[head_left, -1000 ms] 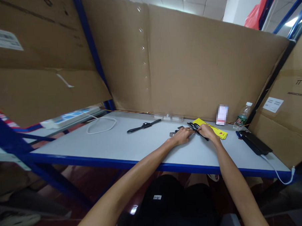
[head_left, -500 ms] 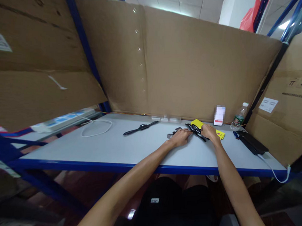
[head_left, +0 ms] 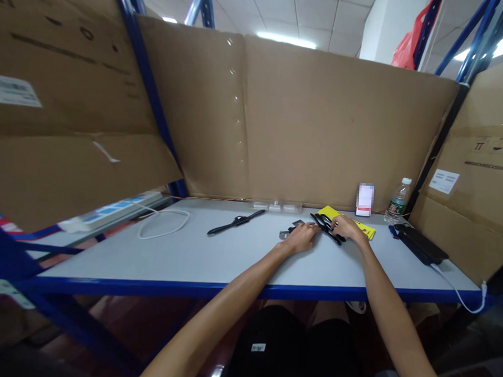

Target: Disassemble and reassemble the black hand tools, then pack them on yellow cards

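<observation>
Power strip [head_left: 112, 211] and white cable [head_left: 173, 211] occupy the far left, the cable's loop probably left slack to keep it off the working area. Next, a lone black strap [head_left: 235, 223] lies flat on the counter [head_left: 181, 263], apart from both hands, perhaps set aside for a free middle. Behind, clear plastic pieces [head_left: 275, 206] rest near the cardboard.

The left hand [head_left: 302, 238] presses down beside dark flat pieces [head_left: 284, 234], likely steadying what lies beneath; whether its grip is closed I cannot tell. Between the hands is a black strap bundle [head_left: 325, 226], its long axis slanting: one end points left and away toward the cardboard, the other right and toward the counter's near edge. The right hand [head_left: 346, 227] has fingers bent at its right side, apparently to manage that side, but their hold is unclear. Yellow cards [head_left: 364, 229] extend beyond it, then a phone [head_left: 365, 200], a bottle [head_left: 397, 203] and a black case [head_left: 424, 243].
</observation>
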A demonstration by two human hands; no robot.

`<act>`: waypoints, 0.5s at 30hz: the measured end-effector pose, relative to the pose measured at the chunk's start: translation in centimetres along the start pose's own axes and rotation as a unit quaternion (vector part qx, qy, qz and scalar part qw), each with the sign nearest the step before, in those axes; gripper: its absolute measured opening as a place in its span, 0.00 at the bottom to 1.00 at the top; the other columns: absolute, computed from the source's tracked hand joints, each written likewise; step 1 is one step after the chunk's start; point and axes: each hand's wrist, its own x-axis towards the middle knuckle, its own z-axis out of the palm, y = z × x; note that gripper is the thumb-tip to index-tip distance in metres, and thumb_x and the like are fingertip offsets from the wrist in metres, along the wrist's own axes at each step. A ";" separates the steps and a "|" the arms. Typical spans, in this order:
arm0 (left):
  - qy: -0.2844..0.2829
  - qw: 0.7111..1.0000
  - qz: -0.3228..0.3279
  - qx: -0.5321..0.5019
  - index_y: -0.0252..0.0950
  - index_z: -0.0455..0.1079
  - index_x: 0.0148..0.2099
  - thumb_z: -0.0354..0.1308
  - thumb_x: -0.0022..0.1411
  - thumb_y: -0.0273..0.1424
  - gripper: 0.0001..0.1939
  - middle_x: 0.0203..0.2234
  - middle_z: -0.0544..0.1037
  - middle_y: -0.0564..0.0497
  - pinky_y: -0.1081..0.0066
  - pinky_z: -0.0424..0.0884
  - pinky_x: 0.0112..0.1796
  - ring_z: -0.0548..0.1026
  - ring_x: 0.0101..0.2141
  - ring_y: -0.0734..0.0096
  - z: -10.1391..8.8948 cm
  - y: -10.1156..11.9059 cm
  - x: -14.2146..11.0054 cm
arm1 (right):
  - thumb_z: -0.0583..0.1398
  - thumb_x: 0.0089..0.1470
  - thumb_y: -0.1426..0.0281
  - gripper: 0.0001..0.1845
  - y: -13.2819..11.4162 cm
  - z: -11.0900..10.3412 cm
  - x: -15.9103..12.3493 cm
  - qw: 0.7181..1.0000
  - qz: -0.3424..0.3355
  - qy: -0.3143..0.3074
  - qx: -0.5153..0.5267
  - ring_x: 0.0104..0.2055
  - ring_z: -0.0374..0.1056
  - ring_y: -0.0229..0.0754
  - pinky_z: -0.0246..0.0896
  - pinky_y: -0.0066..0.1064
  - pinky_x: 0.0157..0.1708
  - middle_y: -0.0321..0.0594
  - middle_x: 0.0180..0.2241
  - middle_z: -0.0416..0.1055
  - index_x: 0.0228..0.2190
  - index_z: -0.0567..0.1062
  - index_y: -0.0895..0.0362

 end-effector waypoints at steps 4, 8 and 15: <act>0.003 1.000 0.015 0.001 0.34 0.71 0.59 0.51 0.59 0.20 0.26 0.55 0.78 0.40 0.59 0.69 0.56 0.73 0.57 0.56 0.0 0.1 0.1 | 0.64 0.48 0.75 0.17 0.7 0.2 0.6 0.997 -0.013 -0.027 0.078 0.19 0.64 0.34 0.54 0.23 0.22 0.31 0.20 0.71 0.42 0.82 0.57; 0.009 1.000 0.018 -0.001 0.35 0.72 0.57 0.51 0.60 0.20 0.24 0.55 0.78 0.40 0.60 0.69 0.57 0.74 0.56 0.56 0.3 0.0 0.2 | 0.65 0.47 0.76 0.17 1.3 0.7 1.2 0.990 -0.018 -0.042 0.131 0.15 0.60 0.32 0.51 0.22 0.19 0.26 0.15 0.63 0.42 0.81 0.57; 0.023 0.999 0.022 -0.008 0.36 0.72 0.56 0.52 0.60 0.21 0.23 0.54 0.78 0.41 0.61 0.68 0.57 0.73 0.57 0.58 0.9 -0.2 0.3 | 0.65 0.48 0.77 0.20 1.7 0.8 1.5 0.981 -0.020 -0.070 0.177 0.17 0.60 0.32 0.54 0.21 0.19 0.26 0.15 0.63 0.44 0.82 0.56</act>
